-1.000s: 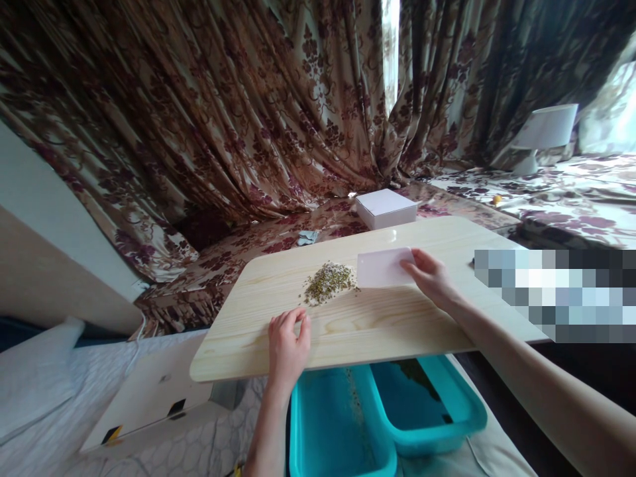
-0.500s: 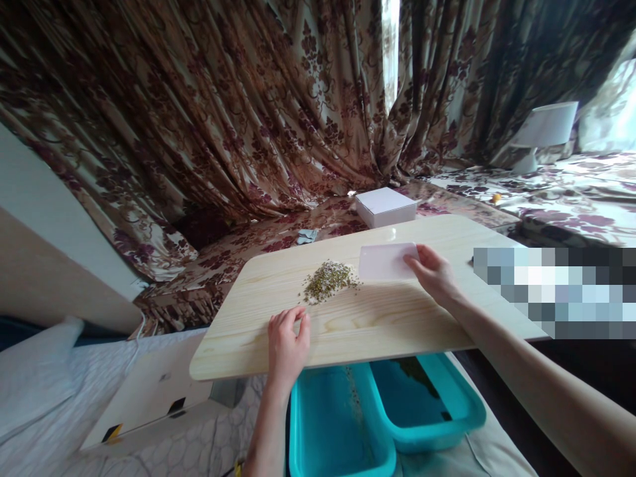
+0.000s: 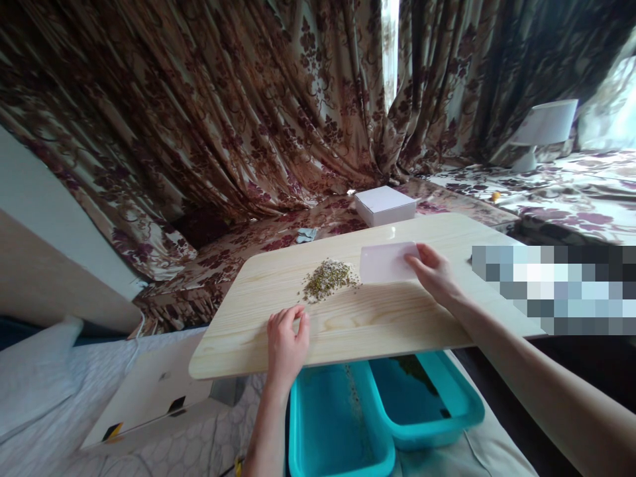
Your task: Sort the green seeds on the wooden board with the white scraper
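Observation:
My right hand [image 3: 431, 273] pinches the right end of a thin, translucent white plastic sheet [image 3: 385, 263] between thumb and fingers. The sheet is tilted over the pale wooden table [image 3: 368, 321], its left edge close to a heap of mixed seeds [image 3: 326, 279]. These small grains look green, brown and whitish, with a few scattered around the heap. My left hand [image 3: 288, 338] rests at the table's near edge, just in front of the heap. It holds nothing, with the thumb apart from loosely bent fingers.
Below the near edge stand two turquoise tubs [image 3: 342, 424]; dark green material lies in the right one. A white box [image 3: 385, 204] sits behind the table, near a folded bluish cloth [image 3: 307, 234]. A flat carton [image 3: 149, 391] lies at left. A lamp [image 3: 544, 126] stands far right.
The plastic sheet has tilted very slightly, its lower edge a little closer to me. Both hands and the seed heap stay practically where they were.

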Action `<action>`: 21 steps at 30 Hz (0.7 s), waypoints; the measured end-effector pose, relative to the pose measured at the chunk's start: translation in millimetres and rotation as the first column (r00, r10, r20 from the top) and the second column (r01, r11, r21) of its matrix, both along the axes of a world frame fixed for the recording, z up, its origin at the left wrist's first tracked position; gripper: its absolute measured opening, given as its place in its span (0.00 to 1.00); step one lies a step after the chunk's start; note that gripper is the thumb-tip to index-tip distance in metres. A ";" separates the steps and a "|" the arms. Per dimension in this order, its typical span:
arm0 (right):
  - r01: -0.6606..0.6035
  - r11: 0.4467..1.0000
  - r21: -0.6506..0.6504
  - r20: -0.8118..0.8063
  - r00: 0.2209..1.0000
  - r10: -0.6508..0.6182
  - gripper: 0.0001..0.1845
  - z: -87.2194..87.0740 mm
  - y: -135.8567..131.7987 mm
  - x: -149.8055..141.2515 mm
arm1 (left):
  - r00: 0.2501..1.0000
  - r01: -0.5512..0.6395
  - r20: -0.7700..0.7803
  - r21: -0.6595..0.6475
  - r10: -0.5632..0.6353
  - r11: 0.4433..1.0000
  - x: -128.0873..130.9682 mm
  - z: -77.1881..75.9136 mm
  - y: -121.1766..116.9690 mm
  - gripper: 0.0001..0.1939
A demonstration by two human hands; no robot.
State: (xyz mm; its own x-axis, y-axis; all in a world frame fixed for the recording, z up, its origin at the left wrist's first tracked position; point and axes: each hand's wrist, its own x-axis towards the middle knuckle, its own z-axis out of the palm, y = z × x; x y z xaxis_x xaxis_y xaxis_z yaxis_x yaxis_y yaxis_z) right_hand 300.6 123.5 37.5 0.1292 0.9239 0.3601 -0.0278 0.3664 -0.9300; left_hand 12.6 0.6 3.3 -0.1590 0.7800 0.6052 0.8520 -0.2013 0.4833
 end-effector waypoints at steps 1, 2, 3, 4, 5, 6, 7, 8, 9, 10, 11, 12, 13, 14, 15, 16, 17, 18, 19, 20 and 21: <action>-0.001 1.000 0.000 0.005 1.000 0.001 0.08 -0.3 0.2 -0.2 | 1.000 0.001 0.000 0.000 -0.001 1.000 -0.1 -0.1 0.0 0.10; -0.003 1.000 -0.003 0.010 1.000 0.003 0.08 -0.5 0.2 -0.4 | 1.000 0.002 0.000 0.000 -0.002 1.000 -0.2 -0.2 0.0 0.10; -0.007 1.000 -0.007 0.013 1.000 0.007 0.08 -0.7 0.1 -0.5 | 1.000 0.003 0.000 0.000 -0.003 1.000 -0.4 -0.3 0.1 0.10; -0.013 1.000 -0.012 0.013 1.000 0.013 0.09 -0.6 -0.3 -0.5 | 1.000 0.004 0.000 0.001 -0.004 1.000 -0.5 -0.5 0.2 0.10; -0.022 1.000 -0.017 0.011 1.000 0.022 0.09 -0.5 -0.8 -0.5 | 1.000 0.004 -0.001 0.001 -0.004 1.000 -0.7 -0.6 0.4 0.10; -0.031 0.999 -0.021 0.006 0.999 0.031 0.09 -0.2 -1.4 -0.5 | 1.000 0.003 -0.001 0.001 -0.003 1.000 -0.9 -0.8 0.5 0.10; -0.040 0.999 -0.023 0.001 0.999 0.040 0.09 0.1 -2.1 -0.5 | 1.000 0.003 -0.001 0.001 -0.003 1.000 -1.1 -0.9 0.7 0.10; -0.047 0.999 -0.023 -0.003 0.999 0.047 0.09 0.5 -2.6 -0.6 | 1.000 0.002 -0.001 0.002 -0.002 1.000 -1.2 -1.0 0.8 0.10; -0.051 0.998 -0.021 -0.007 0.999 0.051 0.09 0.8 -3.1 -0.9 | 1.000 0.002 -0.001 0.001 -0.002 1.000 -1.3 -1.1 0.8 0.10; -0.052 0.998 -0.018 -0.009 0.999 0.052 0.09 1.0 -3.4 -1.2 | 1.000 0.002 -0.001 0.002 -0.002 1.000 -1.4 -1.1 0.8 0.10; -0.053 0.998 -0.013 -0.011 0.999 0.053 0.08 1.1 -3.6 -1.7 | 1.000 0.001 -0.001 0.002 -0.001 1.000 -1.4 -1.1 0.7 0.10; -0.057 0.998 -0.008 -0.011 0.998 0.057 0.09 1.1 -3.7 -2.3 | 1.000 0.001 0.000 0.003 -0.001 1.000 -1.4 -1.1 0.6 0.10; -0.063 0.998 -0.004 -0.009 0.998 0.063 0.09 1.0 -3.8 -2.9 | 1.000 0.001 0.000 0.004 -0.001 1.000 -1.3 -0.9 0.4 0.10; -0.070 0.998 0.000 -0.006 0.998 0.070 0.09 0.8 -3.8 -3.6 | 1.000 0.001 0.001 0.005 -0.001 1.000 -1.2 -0.8 0.3 0.10; -0.078 0.997 0.005 -0.001 0.997 0.078 0.09 0.6 -3.8 -4.2 | 1.000 0.001 0.001 0.006 -0.001 1.000 -1.2 -0.6 0.2 0.10; -0.084 0.996 0.009 0.006 0.996 0.084 0.09 0.4 -3.8 -4.7 | 1.000 0.002 0.000 0.007 -0.002 1.000 -1.1 -0.4 0.1 0.10; -0.088 0.996 0.014 0.016 0.996 0.088 0.10 0.2 -3.8 -5.1 | 1.000 0.003 0.000 0.007 -0.003 1.000 -1.0 -0.2 0.0 0.10; -0.090 0.996 0.020 0.028 0.996 0.089 0.10 0.0 -3.8 -5.5 | 1.000 0.005 -0.001 0.008 -0.005 1.000 -0.9 0.0 0.0 0.10; -0.089 0.996 0.026 0.038 0.995 0.088 0.10 -0.3 -3.8 -5.7 | 1.000 0.006 -0.002 0.008 -0.006 1.000 -0.8 0.1 0.0 0.10; -0.089 0.996 0.029 0.047 0.995 0.088 0.10 -0.6 -3.7 -5.8 | 1.000 0.008 -0.003 0.008 -0.008 1.000 -0.7 0.3 0.0 0.10; -0.091 0.995 0.031 0.053 0.995 0.089 0.10 -0.9 -3.6 -5.8 | 1.000 0.009 -0.003 0.008 -0.009 1.000 -0.6 0.4 0.0 0.10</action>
State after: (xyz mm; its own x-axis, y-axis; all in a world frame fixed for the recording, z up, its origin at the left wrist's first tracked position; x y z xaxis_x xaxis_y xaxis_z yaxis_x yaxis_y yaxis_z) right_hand 294.8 119.9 36.6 0.0266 0.9182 0.3952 -0.0148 0.3957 -0.9183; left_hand 12.0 0.6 3.7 -0.1504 0.7767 0.6117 0.8518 -0.2123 0.4790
